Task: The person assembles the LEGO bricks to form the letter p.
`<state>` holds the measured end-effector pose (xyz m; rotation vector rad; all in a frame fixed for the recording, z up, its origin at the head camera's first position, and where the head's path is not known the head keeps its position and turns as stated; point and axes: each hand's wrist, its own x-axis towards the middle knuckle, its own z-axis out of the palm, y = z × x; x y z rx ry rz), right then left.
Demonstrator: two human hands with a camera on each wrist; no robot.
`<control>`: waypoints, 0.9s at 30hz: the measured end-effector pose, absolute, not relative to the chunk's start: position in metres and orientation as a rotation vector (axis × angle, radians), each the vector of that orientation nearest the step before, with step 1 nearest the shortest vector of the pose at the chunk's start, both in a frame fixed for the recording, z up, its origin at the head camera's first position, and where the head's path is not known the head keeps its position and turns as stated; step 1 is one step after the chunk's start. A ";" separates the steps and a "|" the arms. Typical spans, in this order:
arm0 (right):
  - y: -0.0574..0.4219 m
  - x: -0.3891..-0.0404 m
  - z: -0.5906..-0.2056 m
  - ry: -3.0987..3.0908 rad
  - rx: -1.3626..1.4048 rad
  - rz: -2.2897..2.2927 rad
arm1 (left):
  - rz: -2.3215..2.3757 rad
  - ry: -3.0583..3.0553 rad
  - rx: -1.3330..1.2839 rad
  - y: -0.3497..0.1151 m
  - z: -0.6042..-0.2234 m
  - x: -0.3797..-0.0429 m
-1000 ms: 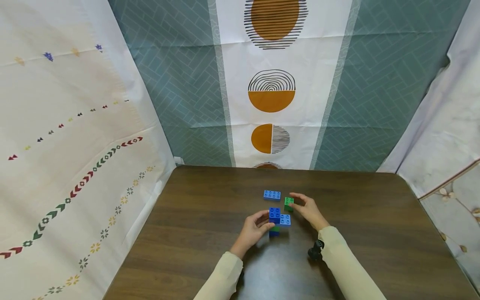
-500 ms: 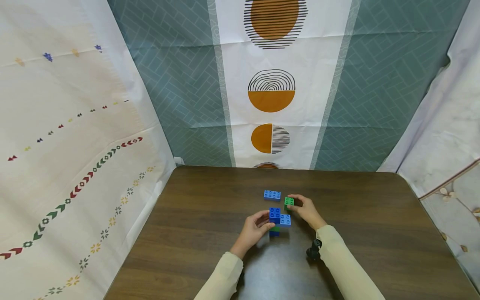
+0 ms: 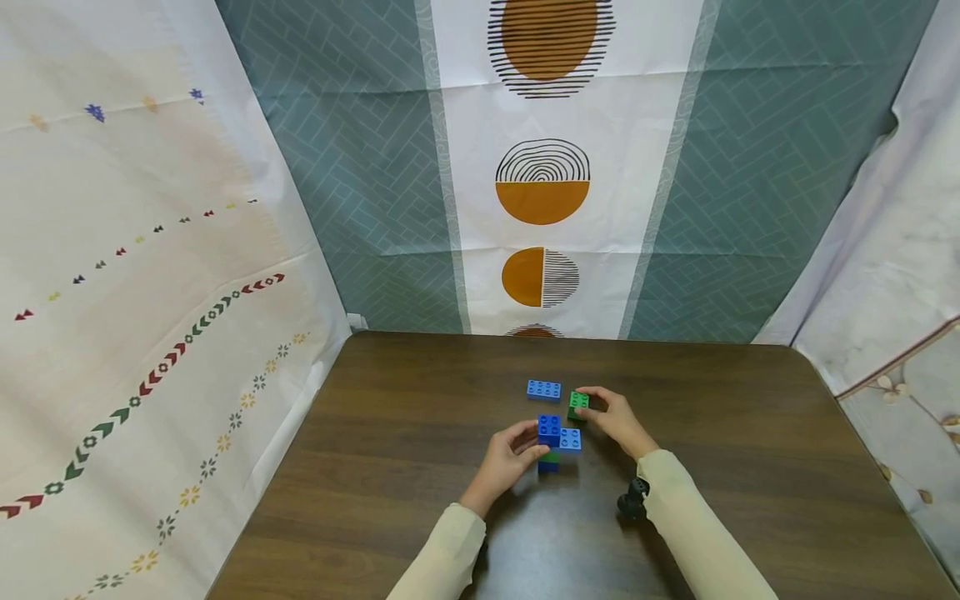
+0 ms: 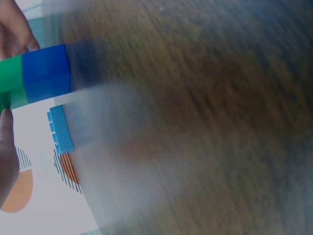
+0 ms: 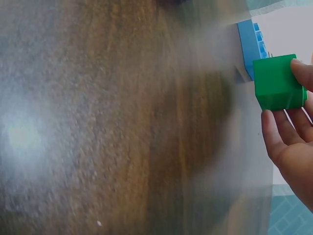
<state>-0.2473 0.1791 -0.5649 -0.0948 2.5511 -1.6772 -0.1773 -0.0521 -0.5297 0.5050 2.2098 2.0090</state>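
Observation:
My left hand steadies a stack of building bricks, its thumb and fingers on opposite sides. On top is a dark blue brick; a light blue brick juts out rightward beneath it. Lower down come a green brick and another dark blue brick, its bottom at the tabletop. Behind and right of the stack, my right hand pinches a separate green brick between thumb and fingers. That brick appears slightly off the table. The hand hides part of its right side.
A loose light blue brick lies behind the stack, left of the pinched green one. The brown wooden table ends at patterned cloths hanging behind it. Pale sleeves cover both arms, and a black device is on the right wrist.
My right hand's fingers have closed in around the separate green brick, which now sits marginally higher. The left hand and its stack have kept their place.

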 end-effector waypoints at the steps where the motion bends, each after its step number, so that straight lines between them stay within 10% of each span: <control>1: 0.180 -0.247 -0.564 2.554 -0.108 -1.678 | 2.013 2.208 0.512 -0.052 -0.530 -0.177; 27: 0.195 -0.227 -0.531 2.485 -0.355 -1.745 | 2.011 2.225 0.470 -0.051 -0.559 -0.189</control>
